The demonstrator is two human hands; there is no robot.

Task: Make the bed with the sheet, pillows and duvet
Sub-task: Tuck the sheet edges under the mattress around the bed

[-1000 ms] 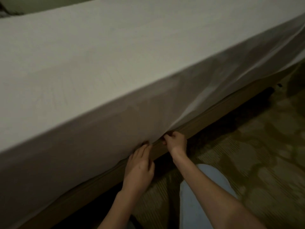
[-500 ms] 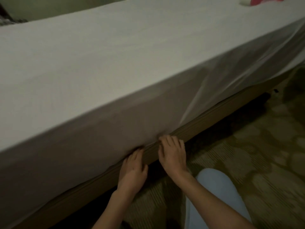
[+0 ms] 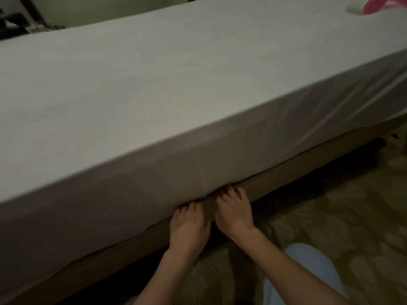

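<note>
At the bed's lower edge, both hands, left (image 3: 189, 225) and right (image 3: 234, 211), push the sheet (image 3: 176, 84) under with straight fingers; loose cloth rightward may pull free.

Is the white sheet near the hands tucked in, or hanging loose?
Tucked in: the white sheet ends at the brown bed base, where both hands push.

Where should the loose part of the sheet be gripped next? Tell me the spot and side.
Grip the sheet by its hanging bottom hem, right of the right hand. Come from below, at the floor side: there it drapes slack in diagonal folds over the bed frame, not tucked.
</note>
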